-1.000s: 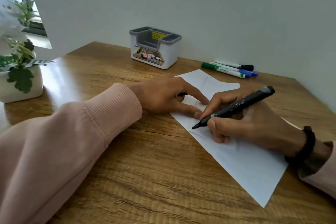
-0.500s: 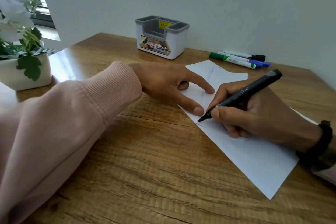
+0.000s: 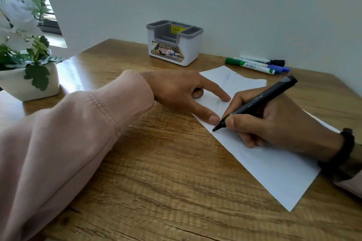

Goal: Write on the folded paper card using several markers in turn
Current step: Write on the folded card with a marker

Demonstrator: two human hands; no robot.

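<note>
A white folded paper card [image 3: 272, 170] lies slanted on the wooden desk [image 3: 156, 172], with faint blue and green marks near its far end. My right hand [image 3: 274, 123] grips a black marker [image 3: 260, 101] whose tip touches the card's left edge. My left hand [image 3: 182, 92] rests flat on the card's upper left part, thumb and forefinger spread and pressing it down; a small dark thing shows under its curled fingers. Three more markers, green [image 3: 248, 65], blue [image 3: 278, 68] and black [image 3: 262, 60], lie side by side by the back wall.
A white and grey desk organiser [image 3: 174, 45] stands against the wall behind my left hand. A white pot with a green plant [image 3: 29, 76] sits at the desk's left edge. A black band circles my right wrist [image 3: 344, 148].
The marker tip has stayed on the card's left edge beside my left thumb. My head has tilted, so the desk items sit a little differently in view. My left hand's fingers have spread slightly.
</note>
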